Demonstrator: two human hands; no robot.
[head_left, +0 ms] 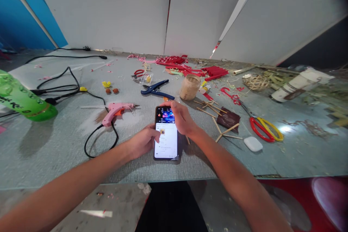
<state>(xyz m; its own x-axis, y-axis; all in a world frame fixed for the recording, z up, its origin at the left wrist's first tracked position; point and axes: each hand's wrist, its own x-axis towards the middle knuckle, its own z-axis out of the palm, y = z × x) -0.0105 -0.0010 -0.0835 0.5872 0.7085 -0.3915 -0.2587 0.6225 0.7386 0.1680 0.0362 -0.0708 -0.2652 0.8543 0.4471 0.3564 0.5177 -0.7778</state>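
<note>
A smartphone [166, 150] with a lit screen stands in portrait between my hands, over the near part of the table. My left hand [144, 139] grips its left edge, the thumb resting on the screen. Around the upper right side of the phone my right hand [184, 117] is closed, with fingers over the top edge and partly hidden behind it. Video shows in the screen's upper part and lines of small text below, too small to read. Left of the phone lies a pink glue gun [115, 111]. Blue-handled pliers [157, 90] lie beyond it.
A jar [190, 87], thin sticks [227, 131], a white case [253, 144] and red-and-yellow-handled scissors [262, 129] lie to the right. Red strips [187, 69] are scattered at the back. At the left are a green bottle [27, 98] and black cables [61, 87].
</note>
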